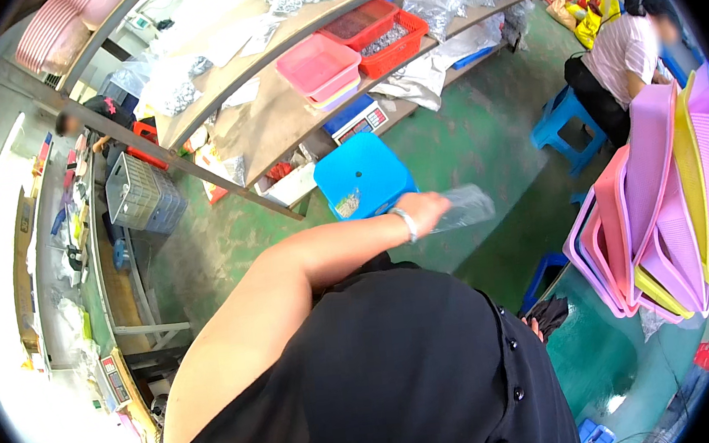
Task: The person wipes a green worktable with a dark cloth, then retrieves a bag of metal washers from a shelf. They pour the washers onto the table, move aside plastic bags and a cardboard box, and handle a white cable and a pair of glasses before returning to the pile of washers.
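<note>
My left arm reaches across in front of me, a pale band around its wrist. My left hand [425, 213] is closed on a clear plastic bag [469, 205], which hangs out to the right over the green floor. Just beyond that hand stands a bright blue plastic stool [360, 174] with a hole in its seat and a worn patch on one corner. Only the fingers of my right hand [534, 328] show past my black top, beside a crumpled black cloth [551, 314] at the edge of the green table [589, 353]. Its grip is hidden.
A shelf rack [263, 141] ahead carries pink trays [317, 66], red baskets [394, 45] and bagged small parts. Stacked pink, purple and yellow trays [649, 212] rise on the right table. A person [627, 54] sits on a blue stool [570, 127]; crates [143, 193] stand left.
</note>
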`<state>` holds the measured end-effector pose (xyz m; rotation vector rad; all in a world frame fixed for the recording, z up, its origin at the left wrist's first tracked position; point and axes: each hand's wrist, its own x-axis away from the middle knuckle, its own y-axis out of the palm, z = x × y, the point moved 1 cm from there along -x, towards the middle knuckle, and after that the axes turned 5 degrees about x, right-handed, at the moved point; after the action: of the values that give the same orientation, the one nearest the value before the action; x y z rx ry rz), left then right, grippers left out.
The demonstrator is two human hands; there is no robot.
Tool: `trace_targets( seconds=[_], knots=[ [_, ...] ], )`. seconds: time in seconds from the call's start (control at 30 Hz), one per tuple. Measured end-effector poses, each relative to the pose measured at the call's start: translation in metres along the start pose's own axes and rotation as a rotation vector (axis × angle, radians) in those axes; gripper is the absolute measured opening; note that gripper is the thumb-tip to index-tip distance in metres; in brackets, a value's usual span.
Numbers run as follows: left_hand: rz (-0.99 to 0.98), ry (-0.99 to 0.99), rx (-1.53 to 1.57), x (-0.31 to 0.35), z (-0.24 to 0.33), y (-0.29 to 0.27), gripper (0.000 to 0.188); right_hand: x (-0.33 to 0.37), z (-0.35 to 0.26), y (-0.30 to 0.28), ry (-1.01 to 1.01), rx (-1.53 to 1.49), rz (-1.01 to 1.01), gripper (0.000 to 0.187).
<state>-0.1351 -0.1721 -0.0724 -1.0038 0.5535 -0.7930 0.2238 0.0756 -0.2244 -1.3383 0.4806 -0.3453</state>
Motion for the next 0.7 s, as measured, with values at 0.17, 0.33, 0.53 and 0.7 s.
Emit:
trace_targets(
  seconds=[0.17, 0.33, 0.53, 0.7],
  knots=[
    [0.258, -0.777, 0.092, 0.060, -0.151, 0.010, 0.017, 0.002, -0.012, 0.000, 0.145, -0.099, -0.128, 0.044],
    [0.310, -1.205, 0.118, 0.172, -0.332, 0.037, 0.019, -0.037, -0.037, -0.053, 0.326, -0.592, -0.106, 0.029],
    [1.024, -1.489, 0.947, 0.201, -0.337, -0.039, 0.017, -0.089, -0.057, -0.025, 0.614, -1.304, -0.212, 0.034],
    [1.054, -1.543, 1.282, 0.200, -0.428, -0.049, 0.024, -0.145, -0.155, -0.138, 0.625, -1.120, -0.184, 0.053]
  ],
)
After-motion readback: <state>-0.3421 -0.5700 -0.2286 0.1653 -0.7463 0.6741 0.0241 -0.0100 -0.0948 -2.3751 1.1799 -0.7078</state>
